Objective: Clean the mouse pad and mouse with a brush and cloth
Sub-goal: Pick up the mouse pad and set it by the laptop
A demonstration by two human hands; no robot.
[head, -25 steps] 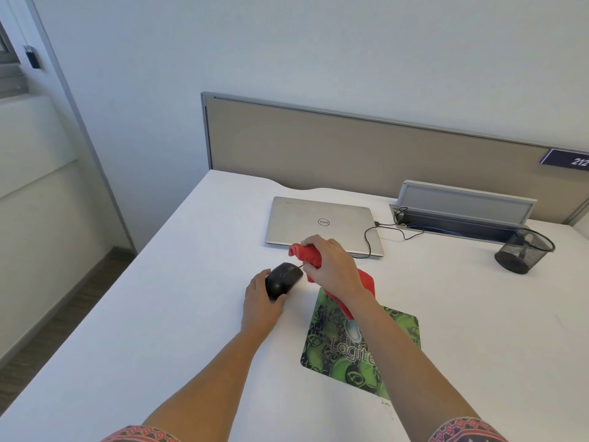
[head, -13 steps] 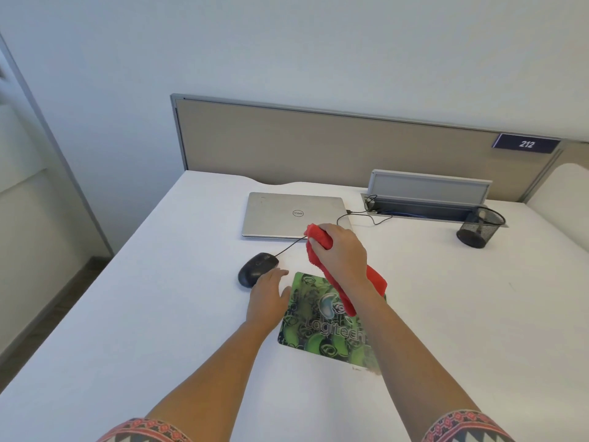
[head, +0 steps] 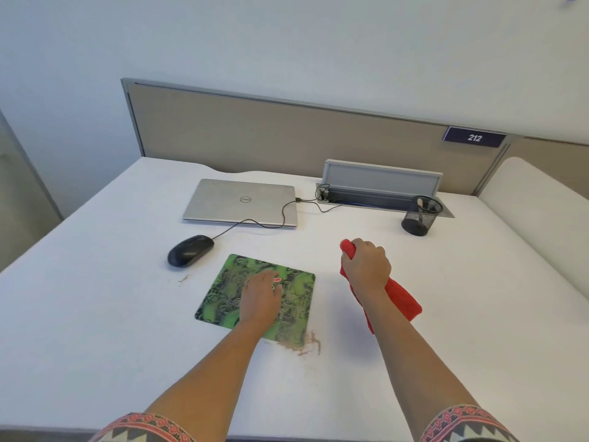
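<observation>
Left hand [head: 259, 298]: palm down on the green patterned mouse pad [head: 223, 301], fingers laid out flat and holding nothing; outline slightly blurred.
Right hand [head: 366, 269]: fingers clenched round a red cloth [head: 403, 303], raised to the right of the pad and apart from it. 1 end of the cloth sticks out above the knuckles, the rest hangs past the wrist.
Mouse pad lies flat on the white desk [head: 95, 314].
Black wired mouse [head: 190, 250]: on the desk just beyond the pad's far-left corner, not touching it.
Brown crumbs [head: 309, 344] at the pad's near-right corner; a smaller smear [head: 184, 278] near the mouse.
Behind: closed silver laptop [head: 242, 200], black mesh pen cup [head: 420, 218], desk divider sign "212" [head: 474, 137].
</observation>
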